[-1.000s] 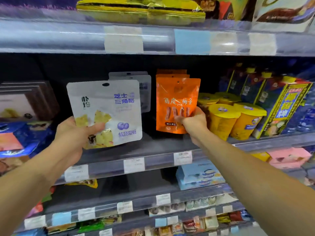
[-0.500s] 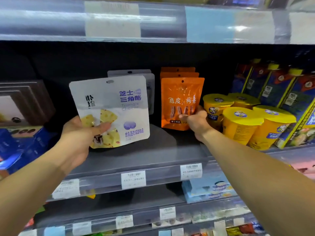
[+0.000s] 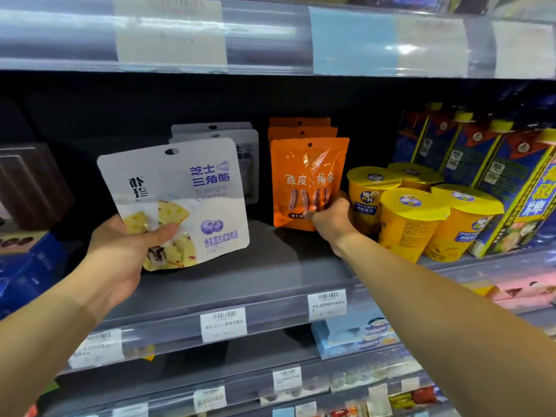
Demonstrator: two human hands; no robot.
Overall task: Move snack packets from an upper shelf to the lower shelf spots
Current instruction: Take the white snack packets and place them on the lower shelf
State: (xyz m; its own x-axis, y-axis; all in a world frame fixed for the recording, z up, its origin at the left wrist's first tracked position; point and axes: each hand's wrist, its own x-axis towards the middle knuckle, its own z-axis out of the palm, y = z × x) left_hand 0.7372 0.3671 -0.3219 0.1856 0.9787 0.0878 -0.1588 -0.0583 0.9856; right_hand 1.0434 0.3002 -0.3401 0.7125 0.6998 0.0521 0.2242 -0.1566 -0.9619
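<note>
My left hand (image 3: 120,254) grips the lower left corner of a white triangle-cheese packet (image 3: 186,188), holding it tilted above the grey shelf (image 3: 228,278). Behind it two more white packets (image 3: 243,152) stand upright. My right hand (image 3: 331,219) pinches the lower right corner of an orange plum-strip packet (image 3: 307,176), which stands on the shelf in front of two more orange packets (image 3: 301,127).
Yellow snack cups (image 3: 412,218) stand right beside my right hand, with blue and yellow cartons (image 3: 517,182) behind them. Brown boxes (image 3: 27,182) and blue boxes (image 3: 30,266) sit at the left. Price-tag rails (image 3: 224,325) edge the shelves; lower shelves hold more goods.
My right hand has carried the orange packet back and set it upright against the orange row. The white packet stays in my left hand. The view has moved closer to the shelf.
</note>
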